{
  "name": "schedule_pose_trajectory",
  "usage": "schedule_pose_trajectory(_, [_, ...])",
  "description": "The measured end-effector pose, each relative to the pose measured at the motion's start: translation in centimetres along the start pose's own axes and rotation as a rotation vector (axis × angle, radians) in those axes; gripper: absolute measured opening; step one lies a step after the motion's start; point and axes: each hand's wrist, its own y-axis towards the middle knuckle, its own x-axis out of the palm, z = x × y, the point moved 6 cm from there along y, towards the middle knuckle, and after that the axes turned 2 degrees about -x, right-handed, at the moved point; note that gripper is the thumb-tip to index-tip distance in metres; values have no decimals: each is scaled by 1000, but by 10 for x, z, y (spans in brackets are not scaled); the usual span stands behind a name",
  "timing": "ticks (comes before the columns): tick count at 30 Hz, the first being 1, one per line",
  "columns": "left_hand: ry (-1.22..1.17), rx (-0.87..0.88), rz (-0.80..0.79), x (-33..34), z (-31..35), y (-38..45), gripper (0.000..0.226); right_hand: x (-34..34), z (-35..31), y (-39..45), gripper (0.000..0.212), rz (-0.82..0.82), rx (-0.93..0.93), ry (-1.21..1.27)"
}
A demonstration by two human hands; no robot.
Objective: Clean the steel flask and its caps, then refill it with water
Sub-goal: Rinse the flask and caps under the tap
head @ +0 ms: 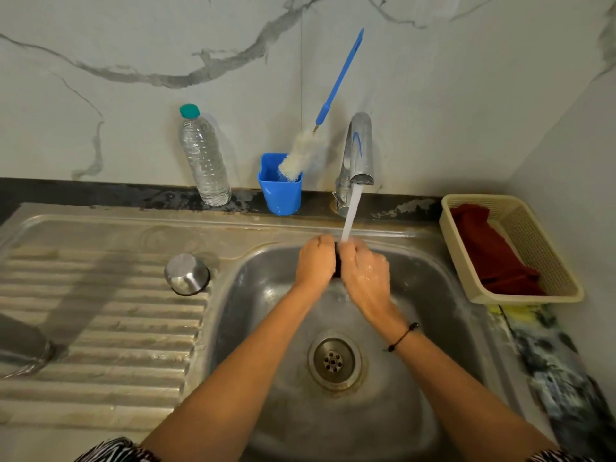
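In the head view, both hands are meeting under the tap [356, 151], over the sink [433, 295]. Water [350, 215] is running down from the tap onto them. The left hand [315, 261] and the right hand [365, 271] are curling around a small dark cap [337, 266], pressing it between them, so only a thin dark strip of it is showing. A steel cap [187, 274] is sitting upside down on the ridged draining board [100, 311], just beside the sink. The steel flask [20, 345] is lying at the far left edge of the board, partly out of view. At the back, a plastic water bottle [205, 158] is standing on the bench [100, 195], and a blue cup [281, 191] is holding a bottle brush [320, 121] that is leaning against the wall. On the right, a cream basket [533, 235] is holding a red cloth [493, 251].
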Motion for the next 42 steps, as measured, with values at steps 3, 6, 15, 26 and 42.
schedule_pose_trajectory(3, [-138, -332, -268, 1, -7, -7, 32, -9, -6, -5, 43, 16, -267, -80])
schedule_pose_trajectory(6, [-92, -433, -388, 0, -13, -10, 29, -11, -11, -12, 40, -26, -481, -56])
schedule_pose_trajectory(15, [53, 130, 91, -10, -2, 0, 27, 5, -4, 5, 31, 2, 191, 426])
schedule_pose_trajectory(26, [218, 149, -99, -10, 2, -4, 41, -7, 7, 3, 41, -132, 404, 475])
schedule_pose_trajectory(42, [145, 201, 102, -11, -1, -4, 42, 6, 6, 2, 27, -161, 414, 485])
